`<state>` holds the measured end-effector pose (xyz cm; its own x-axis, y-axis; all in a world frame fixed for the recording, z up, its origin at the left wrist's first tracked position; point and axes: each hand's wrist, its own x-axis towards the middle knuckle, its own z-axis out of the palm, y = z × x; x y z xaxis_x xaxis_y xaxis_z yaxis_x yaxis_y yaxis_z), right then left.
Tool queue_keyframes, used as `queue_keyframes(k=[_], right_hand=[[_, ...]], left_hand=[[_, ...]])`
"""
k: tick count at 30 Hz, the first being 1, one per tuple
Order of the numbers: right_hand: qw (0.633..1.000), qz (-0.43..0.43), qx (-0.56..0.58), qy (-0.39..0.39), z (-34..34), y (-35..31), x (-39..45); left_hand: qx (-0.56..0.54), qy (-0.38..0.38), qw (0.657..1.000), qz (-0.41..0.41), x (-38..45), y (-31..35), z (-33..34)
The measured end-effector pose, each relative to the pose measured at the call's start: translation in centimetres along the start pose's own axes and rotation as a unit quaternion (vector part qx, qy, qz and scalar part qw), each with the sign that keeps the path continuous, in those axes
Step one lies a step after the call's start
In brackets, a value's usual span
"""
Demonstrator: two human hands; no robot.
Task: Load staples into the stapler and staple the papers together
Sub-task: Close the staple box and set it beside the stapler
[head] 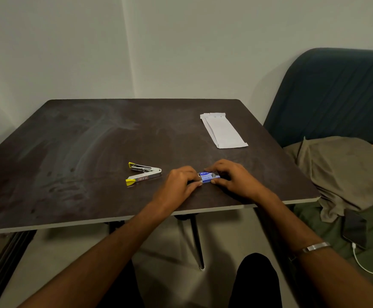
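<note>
Both hands (205, 181) on blue staple box (209, 176)

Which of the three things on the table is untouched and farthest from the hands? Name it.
The white papers, lying alone at the table's far right. The open stapler sits nearer, and both hands hold the blue staple box.

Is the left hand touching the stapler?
Apart. The head view shows bare table between the left hand and the stapler; it is on the staple box.
</note>
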<state>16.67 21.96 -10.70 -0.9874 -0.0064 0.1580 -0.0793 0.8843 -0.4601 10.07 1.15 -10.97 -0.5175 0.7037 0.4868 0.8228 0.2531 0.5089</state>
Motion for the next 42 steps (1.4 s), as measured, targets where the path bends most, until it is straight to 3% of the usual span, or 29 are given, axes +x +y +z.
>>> queue_keyframes(k=[18, 27, 33, 37, 42], right_hand=[[0.999, 0.004, 0.051, 0.015, 0.2, -0.2, -0.7], [0.999, -0.010, 0.039, -0.013, 1.0, -1.5, 0.0], [0.996, 0.007, -0.083, -0.016, 1.5, -3.5, 0.6], [0.991, 0.029, -0.132, -0.010, 1.6, -4.3, 0.9], [0.985, 0.033, -0.165, -0.022, 1.6, -4.9, 1.3]], left_hand=[[-0.016, -0.001, 1.000, -0.010, 0.1, 0.1, 0.1], [-0.064, 0.022, 0.996, -0.063, 0.4, -0.2, 0.4], [-0.162, 0.003, 0.977, -0.137, -0.4, -0.7, -0.8], [-0.138, 0.003, 0.983, -0.123, -1.0, -1.4, -3.3], [0.017, 0.097, 0.992, -0.075, -2.3, -4.3, -7.8]])
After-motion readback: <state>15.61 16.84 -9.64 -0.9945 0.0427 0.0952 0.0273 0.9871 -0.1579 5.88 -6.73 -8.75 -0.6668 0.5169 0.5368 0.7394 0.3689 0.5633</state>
